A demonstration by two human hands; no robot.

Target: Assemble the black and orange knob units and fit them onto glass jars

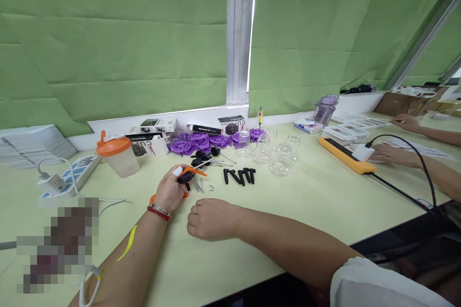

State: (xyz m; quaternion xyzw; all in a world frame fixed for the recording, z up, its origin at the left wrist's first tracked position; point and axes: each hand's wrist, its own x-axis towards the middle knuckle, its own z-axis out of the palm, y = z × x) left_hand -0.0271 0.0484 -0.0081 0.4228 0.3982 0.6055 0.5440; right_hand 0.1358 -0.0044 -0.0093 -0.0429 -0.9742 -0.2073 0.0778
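Observation:
My left hand point(172, 191) is closed around an orange and black tool-like part point(189, 173) whose orange tip points right. A white cap covers one fingertip. My right hand point(211, 218) rests on the pale table point(306, 201) just right of it, fingers curled under, with a ring showing; I cannot see anything in it. A few small screws point(212, 187) and thin metal pins point(197, 184) lie just beyond both hands. A row of several black pegs point(239, 175) lies further right.
Purple plastic wheels point(201, 142), clear glass jars point(277, 153), small boxes point(153, 127) and an orange-lidded cup point(117, 154) stand along the back. A power strip point(70, 177) lies at left. Another person's hands point(391, 153) work at right beside a yellow power strip point(345, 156).

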